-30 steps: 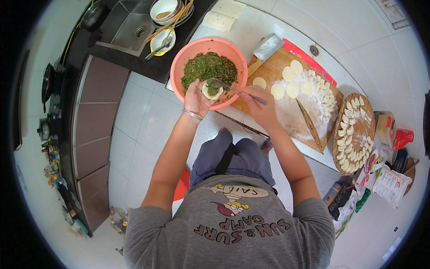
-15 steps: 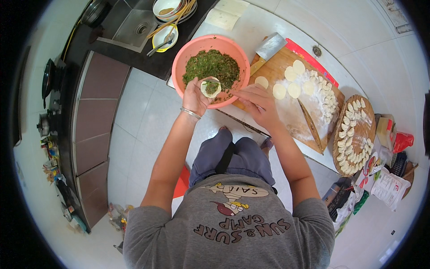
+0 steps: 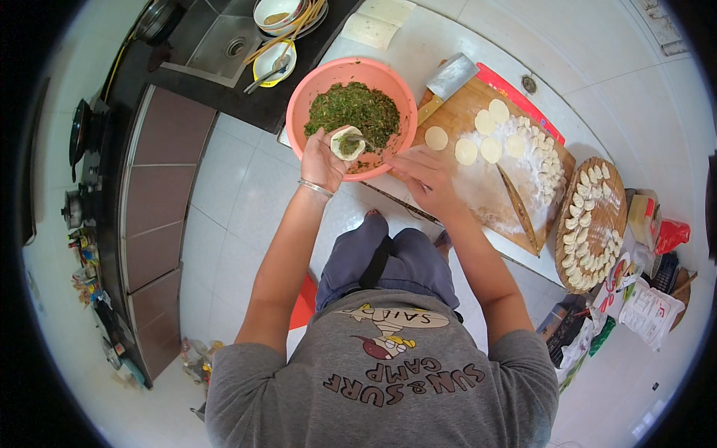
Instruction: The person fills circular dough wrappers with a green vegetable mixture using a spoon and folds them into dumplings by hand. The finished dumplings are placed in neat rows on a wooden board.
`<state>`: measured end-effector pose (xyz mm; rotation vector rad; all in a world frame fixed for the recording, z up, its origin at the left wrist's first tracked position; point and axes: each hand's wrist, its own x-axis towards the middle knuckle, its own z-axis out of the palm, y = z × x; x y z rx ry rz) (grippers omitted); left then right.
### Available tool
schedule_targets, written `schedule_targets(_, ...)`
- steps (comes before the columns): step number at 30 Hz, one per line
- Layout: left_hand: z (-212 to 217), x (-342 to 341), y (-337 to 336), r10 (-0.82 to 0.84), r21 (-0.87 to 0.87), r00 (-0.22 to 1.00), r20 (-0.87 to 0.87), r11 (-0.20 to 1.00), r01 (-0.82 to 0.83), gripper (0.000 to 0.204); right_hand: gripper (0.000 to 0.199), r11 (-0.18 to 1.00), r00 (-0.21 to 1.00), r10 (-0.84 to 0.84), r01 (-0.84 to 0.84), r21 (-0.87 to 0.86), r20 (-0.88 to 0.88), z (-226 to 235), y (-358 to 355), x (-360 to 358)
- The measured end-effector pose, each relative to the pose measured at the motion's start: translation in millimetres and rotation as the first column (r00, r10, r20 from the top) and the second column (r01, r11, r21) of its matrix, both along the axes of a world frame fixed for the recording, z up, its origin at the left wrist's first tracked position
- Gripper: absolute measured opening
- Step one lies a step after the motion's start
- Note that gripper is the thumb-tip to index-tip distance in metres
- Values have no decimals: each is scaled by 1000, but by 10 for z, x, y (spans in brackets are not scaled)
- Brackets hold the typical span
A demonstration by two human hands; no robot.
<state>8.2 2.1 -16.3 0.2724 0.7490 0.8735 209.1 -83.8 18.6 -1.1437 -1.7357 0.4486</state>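
My left hand (image 3: 323, 160) cups a round dough wrapper (image 3: 348, 143) with a dab of green filling on it, at the near rim of a pink bowl (image 3: 317, 82) of chopped green filling (image 3: 352, 110). A thin utensil (image 3: 364, 140) reaches from my right hand (image 3: 423, 175) onto the wrapper. Right of the bowl lies a floured wooden board (image 3: 455, 101) with several flat round wrappers (image 3: 466, 151) and small dough pieces. Further right, a round woven tray (image 3: 618, 216) carries several folded dumplings (image 3: 586, 224).
A cleaver (image 3: 447, 81) rests on the board's far end. A dark counter with a sink (image 3: 224, 46) and stacked bowls (image 3: 278, 15) with chopsticks stands behind the bowl. Bags and packets (image 3: 644, 302) lie on the floor at right. Cabinets (image 3: 160, 187) run along the left.
My left hand has drawn the wrapper back from over the filling to the bowl's near rim. My right hand has moved slightly nearer me, its utensil still on the wrapper.
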Motion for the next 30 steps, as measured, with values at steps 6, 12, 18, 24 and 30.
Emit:
schedule_targets(6, 34, -108, -34, 125, 0, 988, -86, 992, -126, 48, 27, 998, 992, -16, 24, -62, 123, -279, 87, 65)
schedule_targets(12, 118, -176, -106, 96, 37, 994, -61, 995, -94, 50, 32, 995, 939, 93, -82, -48, 331, -815, 158, -55)
schedule_targets(18, -94, -408, -162, 151, 13, 980, -132, 989, -150, 55, 34, 992, 903, 110, -72, -108, 415, -850, 233, 58)
schedule_targets(24, -200, -479, -280, 142, -60, 982, -123, 987, -150, 55, 20, 972, 816, 213, -121, -203, 537, -891, 404, 49)
schedule_targets(30, -214, -504, -313, 144, -49, 978, -148, 987, -153, 55, 12, 927, 942, 234, -142, -348, 240, -1079, 422, -9)
